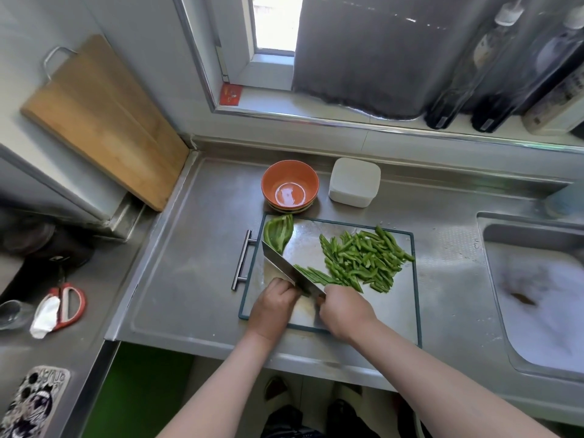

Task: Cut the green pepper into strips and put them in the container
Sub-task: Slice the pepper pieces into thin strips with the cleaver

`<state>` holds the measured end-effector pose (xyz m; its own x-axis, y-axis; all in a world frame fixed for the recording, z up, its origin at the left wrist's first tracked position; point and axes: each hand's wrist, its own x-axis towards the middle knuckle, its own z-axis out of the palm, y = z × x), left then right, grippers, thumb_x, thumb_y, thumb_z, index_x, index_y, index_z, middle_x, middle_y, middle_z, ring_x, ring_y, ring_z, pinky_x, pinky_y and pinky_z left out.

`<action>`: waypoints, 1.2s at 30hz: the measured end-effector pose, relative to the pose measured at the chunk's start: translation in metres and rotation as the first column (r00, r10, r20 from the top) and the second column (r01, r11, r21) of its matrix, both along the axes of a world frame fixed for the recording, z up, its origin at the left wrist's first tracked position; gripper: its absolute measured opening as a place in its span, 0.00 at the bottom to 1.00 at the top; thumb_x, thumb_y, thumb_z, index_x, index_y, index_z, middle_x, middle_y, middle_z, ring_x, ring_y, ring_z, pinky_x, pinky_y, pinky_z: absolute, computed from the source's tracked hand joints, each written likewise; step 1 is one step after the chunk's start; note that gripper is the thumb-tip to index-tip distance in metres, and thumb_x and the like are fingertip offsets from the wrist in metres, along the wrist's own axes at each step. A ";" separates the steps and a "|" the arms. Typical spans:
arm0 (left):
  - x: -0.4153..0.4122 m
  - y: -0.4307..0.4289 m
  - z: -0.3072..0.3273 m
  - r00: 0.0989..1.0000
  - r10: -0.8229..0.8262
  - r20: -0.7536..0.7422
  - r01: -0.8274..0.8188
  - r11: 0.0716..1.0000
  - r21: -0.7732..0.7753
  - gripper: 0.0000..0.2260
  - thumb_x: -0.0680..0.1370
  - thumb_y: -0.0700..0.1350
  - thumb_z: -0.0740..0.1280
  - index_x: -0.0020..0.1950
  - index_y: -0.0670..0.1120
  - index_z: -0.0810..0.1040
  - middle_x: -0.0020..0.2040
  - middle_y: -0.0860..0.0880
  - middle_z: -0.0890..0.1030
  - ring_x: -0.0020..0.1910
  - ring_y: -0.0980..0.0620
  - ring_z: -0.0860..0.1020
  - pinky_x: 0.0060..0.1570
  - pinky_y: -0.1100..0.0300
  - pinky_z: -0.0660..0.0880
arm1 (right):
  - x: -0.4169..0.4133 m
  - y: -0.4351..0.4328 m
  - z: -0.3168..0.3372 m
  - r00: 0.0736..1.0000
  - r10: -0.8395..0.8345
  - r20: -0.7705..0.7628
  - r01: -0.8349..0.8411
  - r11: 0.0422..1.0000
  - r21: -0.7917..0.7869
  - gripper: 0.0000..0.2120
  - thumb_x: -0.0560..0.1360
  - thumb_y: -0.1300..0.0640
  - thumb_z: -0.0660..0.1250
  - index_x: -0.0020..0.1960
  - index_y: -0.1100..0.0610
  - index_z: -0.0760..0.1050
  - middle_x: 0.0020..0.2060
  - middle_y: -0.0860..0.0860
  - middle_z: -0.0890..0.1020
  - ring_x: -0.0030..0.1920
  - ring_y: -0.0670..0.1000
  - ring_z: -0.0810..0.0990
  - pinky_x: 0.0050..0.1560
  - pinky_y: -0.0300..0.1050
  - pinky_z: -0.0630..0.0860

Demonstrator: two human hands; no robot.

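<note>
Gripping a broad steel cleaver (282, 267), the right hand (343, 309) clamps its fingers round the handle over a glossy teal-rimmed cutting board (390, 306). The left hand (274, 302) curls beside the blade; I cannot tell whether it holds anything. Thin green pepper strips (366, 260) are heaped on the board's right half, and a curved uncut pepper piece (278, 235) lies at its far-left corner. A square white plastic container (354, 181) sits just beyond the far edge.

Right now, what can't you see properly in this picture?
Head view:
- Knife handle: hidden inside the right hand.
- What is under the left hand: the hand and the knife cover it.
- White box: closed, so its contents are hidden.
- Sink bottom: under foam, and cut off by the right edge.
- Bottles: labels too blurred to read.
</note>
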<state>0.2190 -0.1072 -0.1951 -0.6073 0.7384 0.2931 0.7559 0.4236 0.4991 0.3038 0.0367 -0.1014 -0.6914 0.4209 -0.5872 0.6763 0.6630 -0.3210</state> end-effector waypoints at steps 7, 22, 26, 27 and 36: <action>0.002 0.001 0.003 1.000 0.008 0.003 -0.008 1.000 -0.002 0.08 0.68 0.35 0.78 0.42 0.45 0.84 0.42 0.49 0.80 0.42 0.49 0.77 0.33 0.57 0.75 | 0.024 0.016 0.007 1.000 -0.001 0.003 0.001 0.999 0.051 0.06 0.77 0.60 0.57 0.46 0.54 0.72 0.39 0.50 0.74 0.41 0.56 0.73 0.39 0.47 0.67; 0.006 0.006 0.008 0.989 0.126 0.074 -0.123 0.992 -0.041 0.07 0.67 0.36 0.79 0.40 0.45 0.85 0.40 0.47 0.82 0.41 0.46 0.79 0.30 0.55 0.77 | 0.034 -0.009 0.010 0.991 0.073 -0.113 -0.063 0.994 0.094 0.05 0.81 0.56 0.56 0.47 0.55 0.67 0.37 0.51 0.72 0.38 0.56 0.70 0.33 0.49 0.61; 0.007 0.005 0.012 0.988 0.139 0.074 -0.137 0.990 -0.027 0.07 0.67 0.37 0.80 0.41 0.45 0.85 0.40 0.47 0.83 0.40 0.47 0.80 0.35 0.59 0.76 | 0.039 -0.005 0.011 0.992 0.087 -0.087 -0.078 0.991 0.107 0.05 0.81 0.56 0.55 0.48 0.55 0.68 0.39 0.51 0.73 0.38 0.56 0.71 0.33 0.48 0.62; 0.008 0.005 0.012 0.987 0.141 0.076 -0.139 0.990 -0.030 0.07 0.67 0.37 0.80 0.41 0.45 0.85 0.41 0.47 0.83 0.41 0.47 0.80 0.36 0.59 0.76 | 0.040 -0.004 0.012 0.993 0.083 -0.083 -0.075 0.992 0.105 0.05 0.81 0.56 0.55 0.48 0.55 0.68 0.40 0.52 0.74 0.39 0.56 0.72 0.35 0.48 0.63; 0.005 0.004 0.010 0.985 0.135 0.108 -0.133 0.991 -0.028 0.06 0.68 0.37 0.79 0.40 0.45 0.86 0.40 0.49 0.83 0.42 0.49 0.80 0.39 0.61 0.75 | 0.032 -0.008 0.008 0.999 0.039 -0.032 -0.037 0.998 0.059 0.05 0.78 0.60 0.56 0.48 0.55 0.70 0.42 0.53 0.76 0.41 0.56 0.73 0.33 0.47 0.63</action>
